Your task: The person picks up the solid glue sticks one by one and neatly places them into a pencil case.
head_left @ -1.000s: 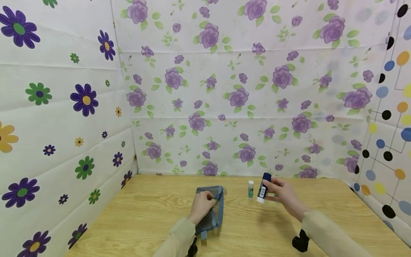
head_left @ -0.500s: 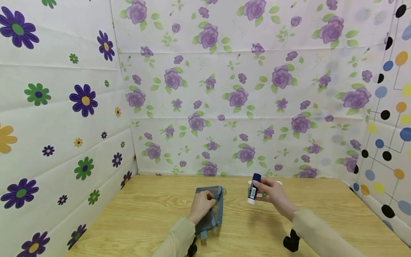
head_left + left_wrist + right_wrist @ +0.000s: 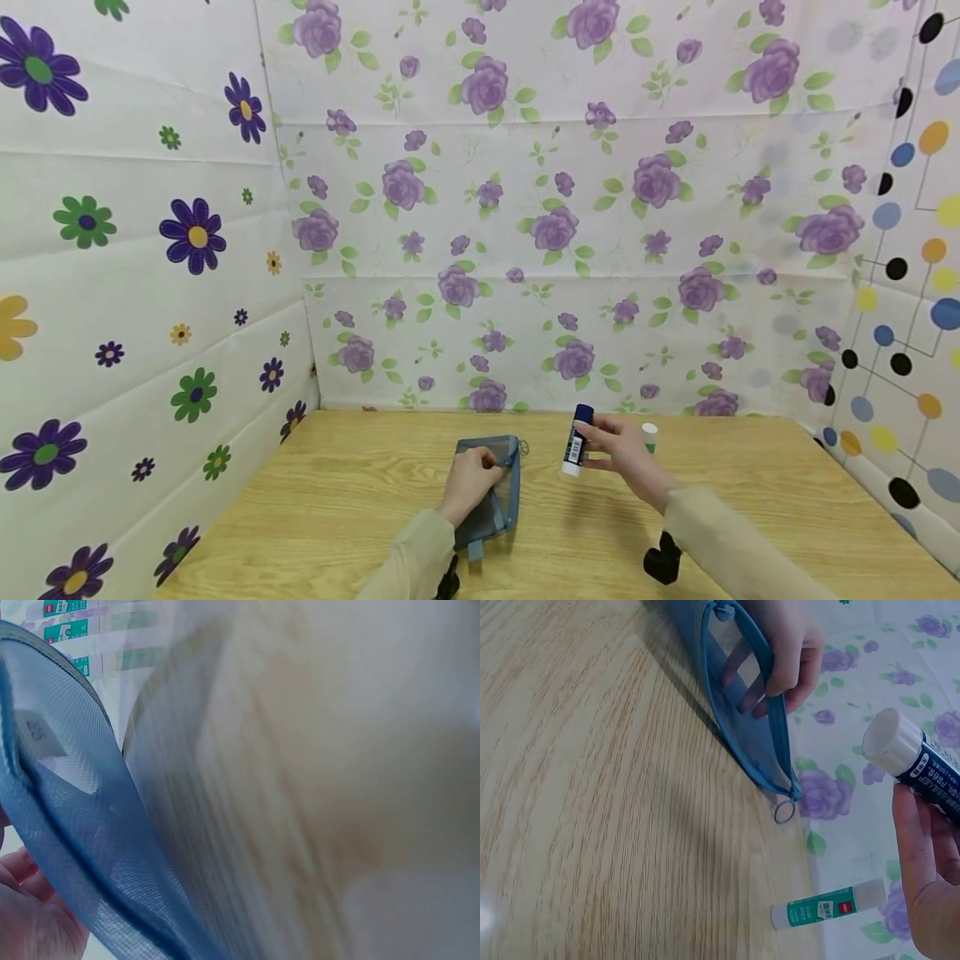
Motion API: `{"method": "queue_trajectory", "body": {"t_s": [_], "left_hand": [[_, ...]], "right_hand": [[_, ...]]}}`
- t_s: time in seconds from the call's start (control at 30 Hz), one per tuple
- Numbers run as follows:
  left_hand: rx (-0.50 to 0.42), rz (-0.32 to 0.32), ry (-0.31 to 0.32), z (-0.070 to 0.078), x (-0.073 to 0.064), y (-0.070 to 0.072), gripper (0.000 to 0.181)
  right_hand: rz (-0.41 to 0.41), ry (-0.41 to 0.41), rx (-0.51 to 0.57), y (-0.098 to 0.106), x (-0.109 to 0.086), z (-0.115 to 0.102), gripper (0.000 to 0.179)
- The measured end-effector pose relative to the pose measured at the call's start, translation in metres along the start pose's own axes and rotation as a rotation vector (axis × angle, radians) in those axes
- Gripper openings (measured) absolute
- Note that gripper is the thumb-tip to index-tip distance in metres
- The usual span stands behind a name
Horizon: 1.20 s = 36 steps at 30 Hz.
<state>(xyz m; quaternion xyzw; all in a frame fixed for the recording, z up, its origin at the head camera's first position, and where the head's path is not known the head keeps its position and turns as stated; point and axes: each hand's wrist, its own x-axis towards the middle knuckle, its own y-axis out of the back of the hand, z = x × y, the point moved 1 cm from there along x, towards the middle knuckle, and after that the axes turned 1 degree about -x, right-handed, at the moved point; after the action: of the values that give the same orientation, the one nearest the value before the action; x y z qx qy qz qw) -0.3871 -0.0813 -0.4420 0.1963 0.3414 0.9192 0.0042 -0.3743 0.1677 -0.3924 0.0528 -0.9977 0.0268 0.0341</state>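
Note:
My left hand (image 3: pixel 471 483) pinches the edge of a blue mesh zip pouch (image 3: pixel 515 492), thumb on one side of the rim. The right wrist view shows the pouch's mouth (image 3: pixel 778 727) gaping, with fingers behind the mesh. To the right of the pouch, my right hand (image 3: pixel 628 457) holds a dark blue glue stick (image 3: pixel 578 437) between thumb and fingers, above the table. It leans slightly, white end down, its printed label (image 3: pixel 941 776) partly visible. A green glue stick (image 3: pixel 825 909) with white ends stands between the hand and the back wall.
Another green glue stick (image 3: pixel 649 433) stands right of my right hand, partly covered by it. Several green labels (image 3: pixel 66 630) show past the pouch in the left wrist view. Flower-printed sheets (image 3: pixel 465 208) wall the wooden table (image 3: pixel 360 475) at the back and left.
My right hand has moved left toward the pouch with the dark blue glue stick. It now covers one green glue stick and uncovers another on its right. The left hand stays put.

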Motion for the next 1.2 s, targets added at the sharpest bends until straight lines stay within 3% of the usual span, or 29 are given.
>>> {"method": "queue_trajectory", "body": {"t_s": [1.2], "left_hand": [[0.003,0.006,0.005,-0.001,0.0,-0.002,0.003]], "right_hand": [[-0.118,-0.075,-0.02,-0.041,0.011,0.015,0.051]]}}
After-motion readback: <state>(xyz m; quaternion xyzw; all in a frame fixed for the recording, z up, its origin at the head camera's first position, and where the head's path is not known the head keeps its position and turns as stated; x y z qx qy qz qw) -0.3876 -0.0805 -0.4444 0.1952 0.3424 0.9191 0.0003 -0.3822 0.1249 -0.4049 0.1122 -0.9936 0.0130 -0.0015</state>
